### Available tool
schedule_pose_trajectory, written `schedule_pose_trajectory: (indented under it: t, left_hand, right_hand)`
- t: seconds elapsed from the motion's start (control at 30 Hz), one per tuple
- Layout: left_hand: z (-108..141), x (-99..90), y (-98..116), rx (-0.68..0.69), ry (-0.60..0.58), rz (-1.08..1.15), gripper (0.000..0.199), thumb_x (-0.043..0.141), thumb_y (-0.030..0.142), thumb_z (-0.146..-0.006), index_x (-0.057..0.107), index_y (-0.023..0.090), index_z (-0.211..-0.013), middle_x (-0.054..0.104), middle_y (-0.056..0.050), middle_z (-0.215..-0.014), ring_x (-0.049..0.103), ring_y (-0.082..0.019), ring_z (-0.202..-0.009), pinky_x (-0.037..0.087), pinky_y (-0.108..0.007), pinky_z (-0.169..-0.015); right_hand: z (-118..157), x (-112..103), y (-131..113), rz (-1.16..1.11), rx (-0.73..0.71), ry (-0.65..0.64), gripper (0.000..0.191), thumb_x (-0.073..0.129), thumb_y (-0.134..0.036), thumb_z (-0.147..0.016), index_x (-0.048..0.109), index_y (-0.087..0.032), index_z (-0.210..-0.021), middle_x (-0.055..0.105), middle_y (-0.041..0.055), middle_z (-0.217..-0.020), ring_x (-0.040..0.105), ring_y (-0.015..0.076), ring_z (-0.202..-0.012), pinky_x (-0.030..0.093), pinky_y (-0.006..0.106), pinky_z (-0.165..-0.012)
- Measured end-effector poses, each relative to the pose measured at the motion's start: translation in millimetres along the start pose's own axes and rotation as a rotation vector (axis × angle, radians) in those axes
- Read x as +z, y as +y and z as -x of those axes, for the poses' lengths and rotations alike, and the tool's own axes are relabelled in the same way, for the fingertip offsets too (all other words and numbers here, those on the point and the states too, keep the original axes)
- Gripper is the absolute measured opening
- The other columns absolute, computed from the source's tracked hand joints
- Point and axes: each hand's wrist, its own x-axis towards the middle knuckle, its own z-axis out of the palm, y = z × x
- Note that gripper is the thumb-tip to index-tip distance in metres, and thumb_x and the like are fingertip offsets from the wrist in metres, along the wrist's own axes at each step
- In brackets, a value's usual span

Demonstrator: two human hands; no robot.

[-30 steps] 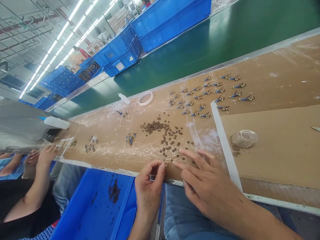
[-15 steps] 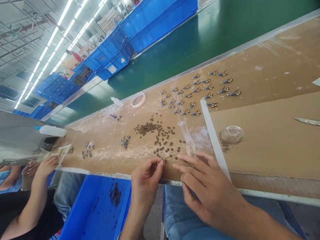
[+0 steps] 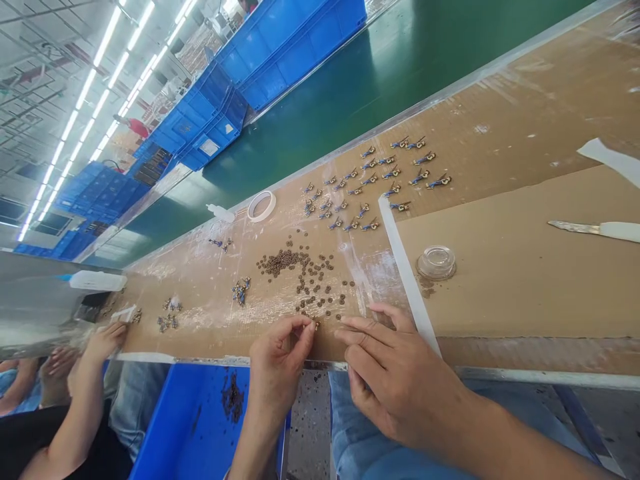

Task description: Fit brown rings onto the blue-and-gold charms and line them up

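Thumb and forefinger of my left hand (image 3: 277, 363) are pinched together at the table's front edge. A tiny bit of a painted figurine (image 3: 317, 325) shows at their tips; most of it is hidden. My right hand (image 3: 395, 373) lies just to the right, fingers stretched out and apart, with a fingertip at a small brown ring (image 3: 339, 317). Beyond both hands, more such rings are scattered, thickening into a pile (image 3: 283, 262). Rows of small blue-and-gold figurines (image 3: 370, 179) lie farther back, and a little cluster of figurines (image 3: 241, 291) sits left of the pile.
A tape roll (image 3: 261, 207) and a small white bottle (image 3: 221, 213) lie by the green belt (image 3: 310, 130). To the right are a clear plastic cup (image 3: 436, 263) and a knife (image 3: 595, 229). Below the edge stands a blue bin (image 3: 195, 427). A co-worker's hand (image 3: 105, 341) is at left.
The whole view has shifted, so table and hands appear farther left and more of the knife shows. My left hand keeps its pinch; my right fingers stay stretched near the rings.
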Motion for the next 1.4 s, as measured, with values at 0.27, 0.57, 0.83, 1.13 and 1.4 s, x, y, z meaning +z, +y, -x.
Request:
schedule_pose_trajectory:
  t: [0.27, 0.57, 0.83, 1.13, 1.4]
  left_hand:
    - [-2.8, -2.2, -1.0, 0.019, -0.091, -0.071, 0.016, 0.062, 0.028, -0.086, 0.072, 0.021, -0.077, 0.072, 0.001, -0.074, 0.065, -0.015, -0.071, 0.049, -0.023, -0.065]
    - [9.1, -2.5, 0.4, 0.072, 0.016, 0.068, 0.009, 0.067, 0.025, -0.085, 0.074, 0.022, -0.081, 0.075, 0.001, -0.08, 0.069, -0.015, -0.077, 0.054, -0.022, -0.071]
    - [46.9, -3.5, 23.4, 0.165, 0.164, 0.273, 0.02, 0.073, 0.013, -0.081, 0.077, 0.029, -0.091, 0.078, 0.005, -0.087, 0.073, -0.012, -0.08, 0.059, -0.017, -0.077]
    - [50.8, -7.0, 29.9, 0.326, 0.163, 0.217, 0.028, 0.07, 0.006, -0.08, 0.074, 0.028, -0.097, 0.078, 0.005, -0.093, 0.073, -0.013, -0.087, 0.06, -0.019, -0.082]
    - [47.3, -5.2, 33.0, 0.345, 0.134, 0.116, 0.019, 0.067, 0.012, -0.084, 0.074, 0.028, -0.091, 0.078, 0.005, -0.088, 0.074, -0.015, -0.083, 0.057, -0.029, -0.096]
  right_hand:
    - [0.0, 1.7, -0.2, -0.009, 0.007, 0.013, 0.009, 0.052, -0.013, -0.087, 0.06, -0.015, -0.091, 0.072, 0.0082, -0.102, 0.061, 0.0223, -0.111, 0.03, 0.047, -0.108]
    - [-5.3, -1.7, 1.5, -0.157, 0.034, 0.117, 0.015, 0.047, -0.009, -0.096, 0.06, -0.015, -0.096, 0.069, 0.0067, -0.1, 0.062, 0.0199, -0.099, 0.044, 0.042, -0.096]
    - [-6.1, -6.8, -0.2, -0.509, 0.147, 0.152, 0.012, 0.054, -0.013, -0.097, 0.062, -0.019, -0.104, 0.067, -0.0004, -0.091, 0.062, 0.0112, -0.085, 0.049, 0.022, -0.075]
    - [-2.3, -13.9, -0.6, -0.474, 0.039, 0.172, 0.01, 0.054, -0.014, -0.098, 0.062, -0.017, -0.102, 0.068, 0.0017, -0.09, 0.061, 0.0119, -0.081, 0.049, 0.024, -0.073]
    - [-6.4, -20.8, -3.1, -0.265, -0.022, 0.172, 0.018, 0.047, -0.014, -0.101, 0.064, -0.015, -0.098, 0.067, 0.0038, -0.082, 0.06, 0.0138, -0.075, 0.048, 0.027, -0.069]
